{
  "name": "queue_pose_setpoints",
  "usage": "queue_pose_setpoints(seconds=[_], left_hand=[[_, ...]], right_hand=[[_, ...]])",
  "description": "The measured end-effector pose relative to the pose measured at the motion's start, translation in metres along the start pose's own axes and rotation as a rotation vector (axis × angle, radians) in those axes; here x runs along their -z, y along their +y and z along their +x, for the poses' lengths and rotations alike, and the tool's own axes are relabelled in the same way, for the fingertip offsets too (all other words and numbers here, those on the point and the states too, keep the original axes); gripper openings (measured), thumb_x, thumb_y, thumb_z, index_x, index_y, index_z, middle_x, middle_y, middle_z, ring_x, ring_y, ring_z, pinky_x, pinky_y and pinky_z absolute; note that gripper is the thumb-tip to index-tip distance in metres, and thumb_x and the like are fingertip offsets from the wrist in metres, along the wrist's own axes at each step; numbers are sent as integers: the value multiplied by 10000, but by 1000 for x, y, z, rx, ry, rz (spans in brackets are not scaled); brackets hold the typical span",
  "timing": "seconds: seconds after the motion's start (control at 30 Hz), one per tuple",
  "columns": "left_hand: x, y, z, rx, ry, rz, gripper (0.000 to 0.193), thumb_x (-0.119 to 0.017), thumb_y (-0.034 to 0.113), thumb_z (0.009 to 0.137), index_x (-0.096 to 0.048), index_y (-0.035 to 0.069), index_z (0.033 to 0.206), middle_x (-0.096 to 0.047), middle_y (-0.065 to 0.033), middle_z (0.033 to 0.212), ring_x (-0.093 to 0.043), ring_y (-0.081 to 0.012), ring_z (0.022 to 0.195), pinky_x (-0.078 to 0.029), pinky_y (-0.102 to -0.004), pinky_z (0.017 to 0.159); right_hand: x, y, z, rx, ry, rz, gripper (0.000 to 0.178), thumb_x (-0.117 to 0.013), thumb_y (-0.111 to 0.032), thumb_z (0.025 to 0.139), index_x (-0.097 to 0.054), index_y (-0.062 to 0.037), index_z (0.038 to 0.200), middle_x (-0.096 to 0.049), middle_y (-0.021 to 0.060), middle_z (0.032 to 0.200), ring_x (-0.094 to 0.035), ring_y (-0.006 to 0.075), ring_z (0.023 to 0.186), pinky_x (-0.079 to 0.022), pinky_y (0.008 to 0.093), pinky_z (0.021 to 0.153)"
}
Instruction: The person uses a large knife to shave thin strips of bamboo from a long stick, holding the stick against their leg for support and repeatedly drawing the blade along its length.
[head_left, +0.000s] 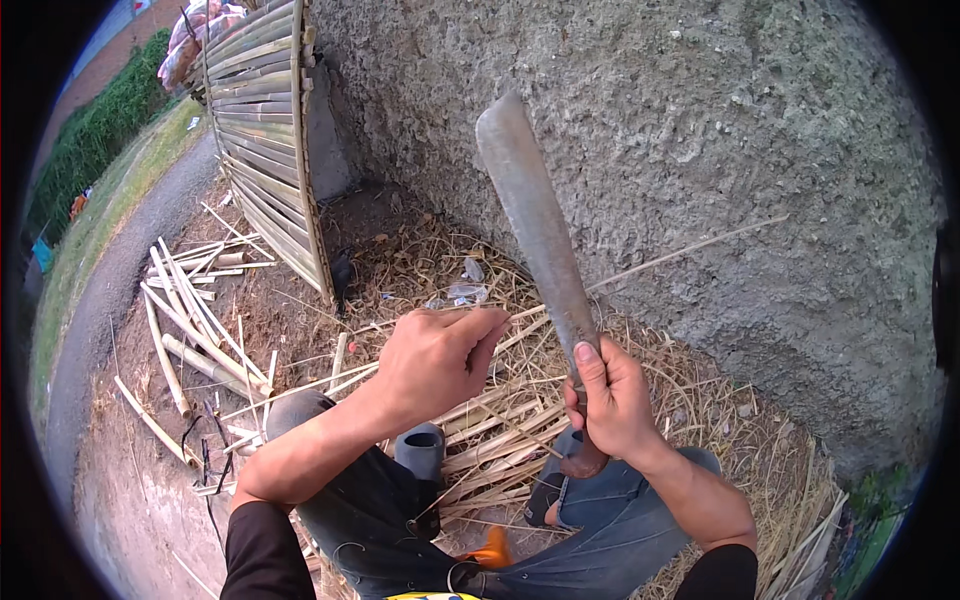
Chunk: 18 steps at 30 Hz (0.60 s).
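Note:
My right hand [618,405] is wrapped round the handle of a machete [535,210]. Its long, worn grey blade points up and slightly left, away from my knees. My left hand [425,365] is closed, palm down, on a thin bamboo strip [700,251]. From that hand the strip runs out to the right, past the machete blade near its handle end, and tapers in front of the wall. Whether blade and strip touch, I cannot tell. Bamboo shavings and split strips [510,440] lie heaped on the ground between my legs.
A rough grey wall [680,130] rises ahead and to the right. At the left stands a bamboo slat panel [258,150], with cut bamboo pieces [200,335] scattered on the dirt below. Clear plastic scraps [466,291] lie near the wall. Something orange [492,548] sits between my legs.

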<state>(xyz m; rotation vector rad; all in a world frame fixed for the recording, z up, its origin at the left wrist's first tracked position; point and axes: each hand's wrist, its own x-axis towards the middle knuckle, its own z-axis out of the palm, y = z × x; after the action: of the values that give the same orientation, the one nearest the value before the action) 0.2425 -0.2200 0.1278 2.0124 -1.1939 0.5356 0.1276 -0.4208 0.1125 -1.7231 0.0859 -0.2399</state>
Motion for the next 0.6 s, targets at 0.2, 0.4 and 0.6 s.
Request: queue_pose_setpoints(seconds=[0.2,0.4,0.6], left_hand=[[6,4,0,-39,22,75,177,-694,-30,822,-718,13,992,-706,-114,736,-698,-261,608,-551,-349,542],[4,0,-6,-102,74,134,205,-690,-62,799,-713,8,990,-718,-119,760,-713,-244,635,-559,-336,552],[-5,9,2,-92,60,103,182,-717,-25,805,-707,18,981,-694,-109,707,-682,-244,576,-523,-347,496]], right_hand=[[8,-9,8,21,95,65,316,-441,-311,1098,-533,-47,949,-538,1,625,-508,59,458,-391,227,409],[11,-9,7,-50,50,99,315,-421,-320,1103,-530,-46,992,-540,11,652,-500,59,466,-408,221,421],[-2,-4,-2,-56,-47,90,292,-421,-307,1103,-522,-55,996,-540,10,629,-499,66,462,-391,227,423]])
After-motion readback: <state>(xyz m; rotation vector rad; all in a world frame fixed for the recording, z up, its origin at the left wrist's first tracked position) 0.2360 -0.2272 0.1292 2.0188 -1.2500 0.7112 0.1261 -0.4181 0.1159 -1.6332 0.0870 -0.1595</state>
